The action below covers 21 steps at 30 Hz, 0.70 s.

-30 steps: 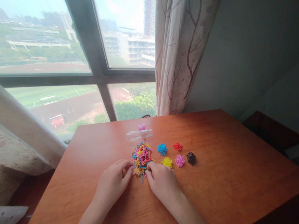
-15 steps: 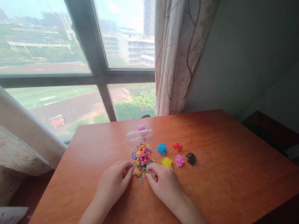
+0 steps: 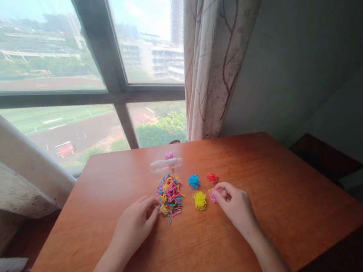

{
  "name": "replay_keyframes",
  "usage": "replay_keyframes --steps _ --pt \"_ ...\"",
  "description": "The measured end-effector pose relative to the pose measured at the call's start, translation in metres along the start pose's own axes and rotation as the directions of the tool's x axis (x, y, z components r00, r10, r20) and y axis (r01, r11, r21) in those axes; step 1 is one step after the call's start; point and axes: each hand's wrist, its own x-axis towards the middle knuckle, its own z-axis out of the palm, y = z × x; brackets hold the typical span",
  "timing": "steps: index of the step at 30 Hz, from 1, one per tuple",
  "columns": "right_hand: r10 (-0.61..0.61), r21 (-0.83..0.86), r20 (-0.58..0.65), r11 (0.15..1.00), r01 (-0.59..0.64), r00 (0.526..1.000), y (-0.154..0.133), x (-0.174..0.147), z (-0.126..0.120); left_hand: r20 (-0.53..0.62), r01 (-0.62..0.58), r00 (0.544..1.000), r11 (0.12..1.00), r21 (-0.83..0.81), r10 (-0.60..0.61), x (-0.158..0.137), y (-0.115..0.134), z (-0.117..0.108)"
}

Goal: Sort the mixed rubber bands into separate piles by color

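A heap of mixed-colour rubber bands lies on the wooden table. At its left edge my left hand rests with fingers loosely curved, thumb and forefinger slightly apart, touching or almost touching the bands. My right hand is over the small pink pile of rubber bands, thumb and forefinger pinched together. A bit of yellow rubber band shows at those fingertips. Beside it are a yellow pile, a blue pile and a red pile. The black pile is hidden behind my right hand.
Behind the heap lies a clear plastic container, with a round pink-purple object just beyond it. The table reaches back to a window, with a patterned curtain at its right side.
My right hand has moved right, from the mixed heap to the pink pile, now covering the black one. My left hand stays at the heap's left edge. The view has shifted slightly.
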Motion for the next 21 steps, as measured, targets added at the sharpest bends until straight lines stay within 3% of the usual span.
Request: replay_keyframes --steps 11,21 --pt "-0.024 0.012 0.061 1.0 0.023 0.998 -0.013 -0.017 0.034 0.009 -0.011 1.0 0.999 0.03 0.01 0.0 -0.001 0.0" --pt "-0.053 0.019 0.027 0.998 0.053 0.998 -0.017 -0.026 0.032 0.04 -0.006 0.999 1.0 0.009 0.006 -0.001 0.0 -0.003"
